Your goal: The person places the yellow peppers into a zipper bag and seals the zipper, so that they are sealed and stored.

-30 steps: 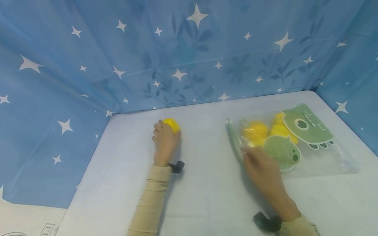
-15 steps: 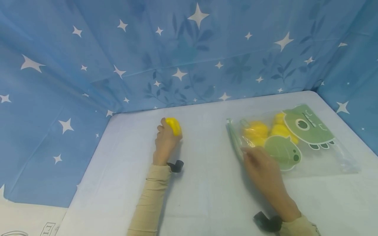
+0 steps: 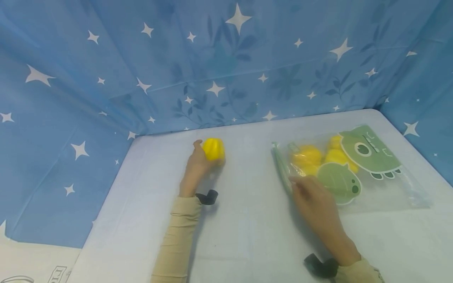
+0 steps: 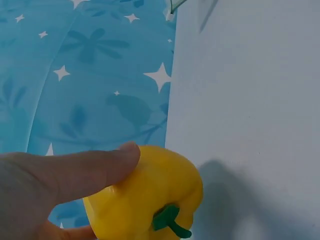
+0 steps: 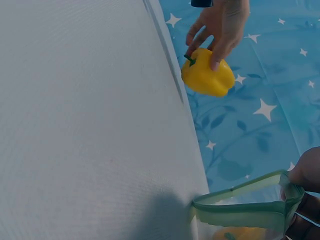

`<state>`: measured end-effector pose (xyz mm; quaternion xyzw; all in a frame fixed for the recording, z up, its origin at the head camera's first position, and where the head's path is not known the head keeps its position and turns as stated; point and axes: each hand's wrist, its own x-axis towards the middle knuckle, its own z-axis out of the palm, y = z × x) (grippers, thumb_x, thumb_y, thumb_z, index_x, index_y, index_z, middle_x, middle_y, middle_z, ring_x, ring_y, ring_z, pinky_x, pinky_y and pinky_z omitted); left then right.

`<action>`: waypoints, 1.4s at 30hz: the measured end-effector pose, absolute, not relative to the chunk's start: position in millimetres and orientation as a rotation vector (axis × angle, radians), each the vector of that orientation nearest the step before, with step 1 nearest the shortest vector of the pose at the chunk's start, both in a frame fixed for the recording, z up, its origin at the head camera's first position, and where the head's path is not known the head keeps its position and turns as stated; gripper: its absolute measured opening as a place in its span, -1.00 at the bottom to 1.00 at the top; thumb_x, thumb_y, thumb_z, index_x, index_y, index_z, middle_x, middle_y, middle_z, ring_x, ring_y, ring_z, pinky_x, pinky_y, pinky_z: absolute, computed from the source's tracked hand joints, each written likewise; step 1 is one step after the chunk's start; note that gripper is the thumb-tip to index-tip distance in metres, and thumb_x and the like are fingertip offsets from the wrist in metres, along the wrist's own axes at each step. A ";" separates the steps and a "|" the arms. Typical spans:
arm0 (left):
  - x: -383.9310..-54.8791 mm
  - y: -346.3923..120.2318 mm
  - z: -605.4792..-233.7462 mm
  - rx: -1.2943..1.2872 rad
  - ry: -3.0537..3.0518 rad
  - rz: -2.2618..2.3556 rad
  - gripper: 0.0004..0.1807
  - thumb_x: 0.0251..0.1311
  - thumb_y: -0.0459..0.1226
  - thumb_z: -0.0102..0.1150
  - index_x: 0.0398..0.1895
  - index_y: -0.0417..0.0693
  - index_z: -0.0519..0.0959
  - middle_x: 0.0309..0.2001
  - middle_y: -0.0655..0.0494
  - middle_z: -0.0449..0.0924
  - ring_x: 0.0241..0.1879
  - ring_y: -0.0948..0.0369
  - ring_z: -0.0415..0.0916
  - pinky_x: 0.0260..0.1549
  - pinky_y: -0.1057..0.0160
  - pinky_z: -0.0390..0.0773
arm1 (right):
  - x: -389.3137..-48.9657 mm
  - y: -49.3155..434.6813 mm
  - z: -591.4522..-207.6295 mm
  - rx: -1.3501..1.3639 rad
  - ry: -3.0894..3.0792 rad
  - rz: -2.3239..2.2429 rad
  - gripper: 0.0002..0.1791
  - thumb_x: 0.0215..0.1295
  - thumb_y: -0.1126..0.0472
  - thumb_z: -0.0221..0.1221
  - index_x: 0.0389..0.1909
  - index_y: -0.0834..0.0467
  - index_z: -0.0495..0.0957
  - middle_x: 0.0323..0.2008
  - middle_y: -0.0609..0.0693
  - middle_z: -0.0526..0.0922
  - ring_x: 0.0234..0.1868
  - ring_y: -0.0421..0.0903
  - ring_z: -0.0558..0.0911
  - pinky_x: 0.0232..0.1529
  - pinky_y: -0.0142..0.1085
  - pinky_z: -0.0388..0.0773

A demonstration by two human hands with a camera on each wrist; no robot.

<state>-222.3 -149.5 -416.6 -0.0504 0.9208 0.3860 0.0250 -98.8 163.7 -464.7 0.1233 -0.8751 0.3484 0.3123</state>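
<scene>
My left hand (image 3: 197, 165) grips a yellow bell pepper (image 3: 214, 149) with a green stem, held above the table left of the bag. In the left wrist view the thumb lies along the top of the pepper (image 4: 150, 190). My right hand (image 3: 317, 208) pinches the green edge of a clear zip bag (image 3: 382, 196) with green dinosaur prints. Through its plastic show several yellow pepper-like pieces (image 3: 307, 156). The right wrist view shows the bag's mouth (image 5: 240, 214) parted, with a yellow piece (image 5: 240, 233) just inside. Some right fingers are cut off by the frame.
A white table (image 3: 244, 232) lies under both hands. Blue star-printed curtain (image 3: 226, 59) stands along its back and sides. Dark wrist straps (image 3: 209, 197) sit at both cuffs. A pale printed surface (image 3: 32, 263) is at the lower left.
My left hand has turned and shifted slightly right with the bell pepper, and more of the pepper shows. My right hand and the bag stay in place.
</scene>
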 end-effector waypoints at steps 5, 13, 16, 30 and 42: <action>-225.9 -149.5 -417.4 -0.039 2.781 1.272 -0.05 0.12 -0.15 0.42 0.53 -0.16 0.16 0.35 -0.29 0.49 0.33 -0.16 0.46 0.38 -0.15 0.44 | -98.2 164.6 -463.9 0.317 -2.316 0.928 -0.72 0.21 0.47 0.32 -0.06 0.22 0.71 -0.27 0.10 0.72 -0.26 -0.04 0.63 -0.16 -0.42 0.48; -230.8 -141.4 -418.8 0.177 2.692 1.298 -0.12 0.12 -0.19 0.50 0.53 0.01 0.33 0.44 -0.08 0.47 0.33 -0.09 0.46 0.35 -0.13 0.46 | -97.3 164.1 -465.7 0.323 -2.301 0.918 -0.72 0.20 0.47 0.32 -0.07 0.22 0.71 -0.26 0.10 0.74 -0.26 0.00 0.66 -0.15 -0.42 0.50; -230.2 -135.8 -416.9 0.206 2.658 1.290 -0.08 0.13 -0.17 0.50 0.57 0.06 0.30 0.45 -0.06 0.45 0.28 -0.08 0.48 0.26 -0.11 0.53 | -97.1 164.4 -466.4 0.319 -2.303 0.913 -0.72 0.20 0.47 0.32 -0.07 0.22 0.71 -0.26 0.11 0.74 -0.25 -0.01 0.66 -0.15 -0.41 0.50; -219.5 -113.8 -414.6 0.341 2.477 1.406 -0.24 0.15 -0.23 0.49 0.42 0.09 0.39 0.41 0.00 0.48 0.32 -0.03 0.45 0.21 -0.06 0.57 | -97.2 163.5 -465.0 0.322 -2.306 0.943 -0.71 0.20 0.48 0.33 -0.06 0.22 0.71 -0.30 0.07 0.70 -0.29 -0.09 0.58 -0.18 -0.50 0.45; -215.5 -87.2 -426.4 0.636 2.402 1.333 -0.29 0.22 -0.21 0.45 0.47 0.13 0.46 0.40 0.13 0.53 0.27 0.04 0.47 0.19 0.03 0.58 | -96.6 164.5 -463.8 0.315 -2.330 0.947 -0.69 0.22 0.49 0.31 -0.03 0.21 0.70 -0.26 0.05 0.71 -0.26 -0.10 0.60 -0.16 -0.55 0.44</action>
